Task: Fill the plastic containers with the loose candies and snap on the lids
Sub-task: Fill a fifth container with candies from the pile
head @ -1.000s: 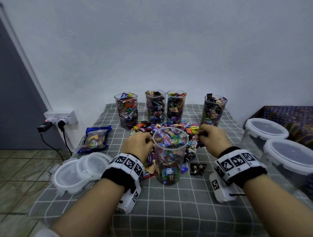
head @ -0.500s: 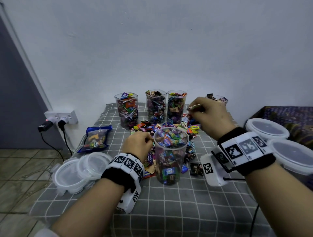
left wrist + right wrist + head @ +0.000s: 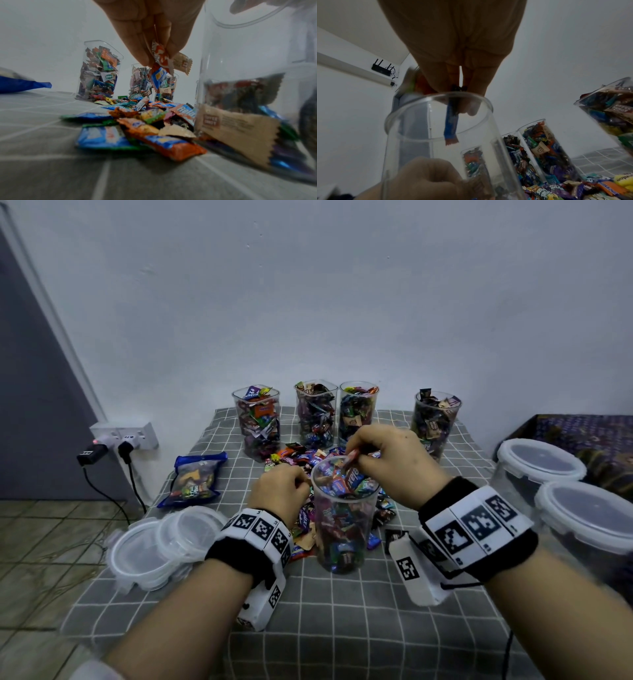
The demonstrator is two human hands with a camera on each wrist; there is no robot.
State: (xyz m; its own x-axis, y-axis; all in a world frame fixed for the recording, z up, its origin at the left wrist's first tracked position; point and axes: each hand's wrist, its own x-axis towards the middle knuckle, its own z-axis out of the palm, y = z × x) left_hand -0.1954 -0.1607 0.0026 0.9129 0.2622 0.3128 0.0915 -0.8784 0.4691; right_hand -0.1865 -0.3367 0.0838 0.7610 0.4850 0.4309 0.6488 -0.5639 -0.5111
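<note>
A tall clear container (image 3: 344, 529) stands mid-table, filled with wrapped candies almost to its rim. My right hand (image 3: 363, 455) hovers over its mouth and pinches candies; a blue-wrapped candy (image 3: 451, 121) hangs from the fingers inside the rim (image 3: 436, 97). My left hand (image 3: 284, 489) is just left of the container, above the loose candy pile (image 3: 301, 455). Its fingers pinch a few wrapped candies (image 3: 161, 58). Round clear lids (image 3: 154, 546) lie stacked at the table's left edge.
Four candy-filled containers without lids (image 3: 258, 422) (image 3: 317, 414) (image 3: 358, 412) (image 3: 435, 422) line the back by the wall. A blue candy bag (image 3: 195, 479) lies at left. Two large lidded tubs (image 3: 541, 463) (image 3: 589, 518) stand at right. A wall socket with plugs (image 3: 123, 436) is at left.
My right hand rose from the candy pile at right, swung up and back, and now hangs over the container's mouth with candies. My left hand stayed beside the container.
</note>
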